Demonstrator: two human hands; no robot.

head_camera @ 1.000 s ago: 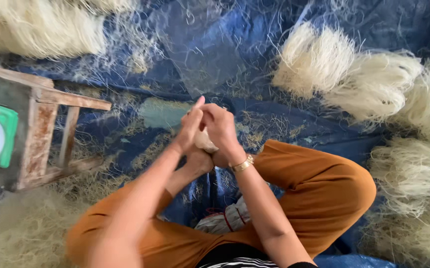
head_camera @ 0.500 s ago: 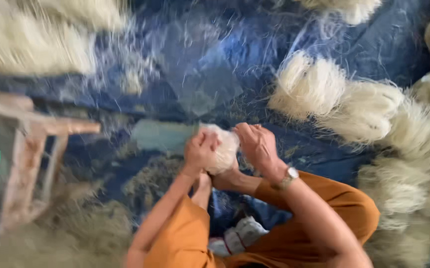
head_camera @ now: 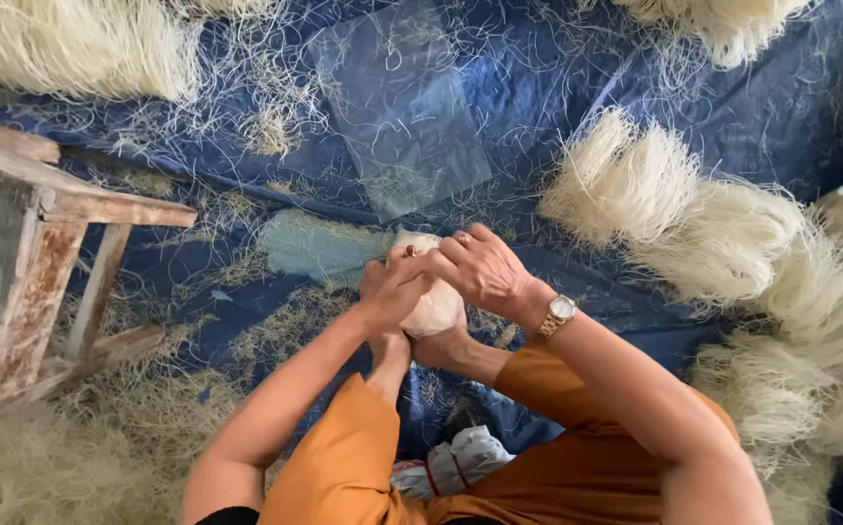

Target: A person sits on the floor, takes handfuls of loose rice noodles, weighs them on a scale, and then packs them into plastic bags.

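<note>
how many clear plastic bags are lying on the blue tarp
2. One clear plastic bag lies flat at top centre; a second bag lies left of the hands. The left hand and right hand clasp a noodle bundle; more may be hidden.

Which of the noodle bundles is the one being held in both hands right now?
The small white bundle above the orange knees, clasped between the left hand and right hand. The other bundles lie loose on the blue tarp.

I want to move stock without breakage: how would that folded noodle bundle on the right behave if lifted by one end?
The noodle bundle would probably droop, since its thin strands curve and splay loosely. It looks light for its size. It is likely brittle: broken strands litter the blue tarp.
</note>
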